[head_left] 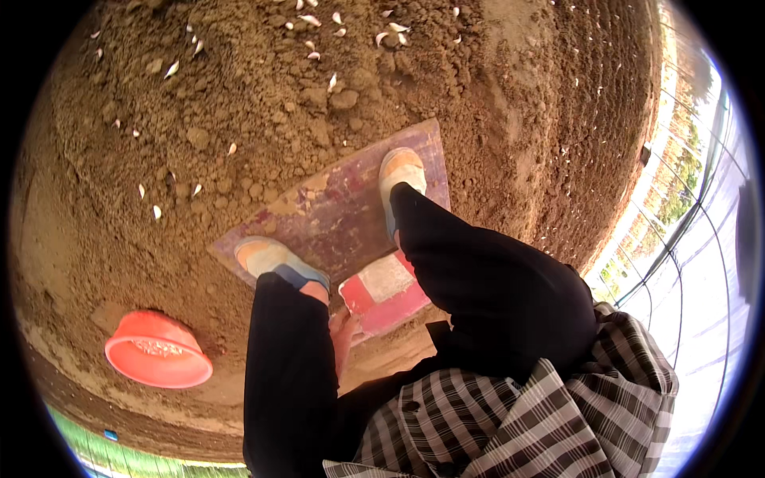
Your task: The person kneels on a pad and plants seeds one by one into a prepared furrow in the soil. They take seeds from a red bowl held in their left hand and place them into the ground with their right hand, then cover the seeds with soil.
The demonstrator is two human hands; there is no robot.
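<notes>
My left hand (343, 330) is between my legs, beside my left shin, with its fingers at the near-left edge of a red and white panel (389, 316). It appears to grip that edge; part of the hand and forearm is hidden behind my trouser leg. My right hand is out of view. Both my shoes (270, 257) rest on a worn, soil-smeared reddish board (340, 221) lying on the soil. The panel overlaps or adjoins this board's near side. Garlic cloves (172, 70) lie scattered on the loose soil in front of the board.
An orange-red plastic basin (158, 373) stands tilted on the soil at my left, with pale pieces inside, likely cloves. Furrowed soil (588, 119) with more cloves runs along the right. Beyond it are wire mesh (675, 245) and pale sheeting. A small blue object (110, 435) lies far left.
</notes>
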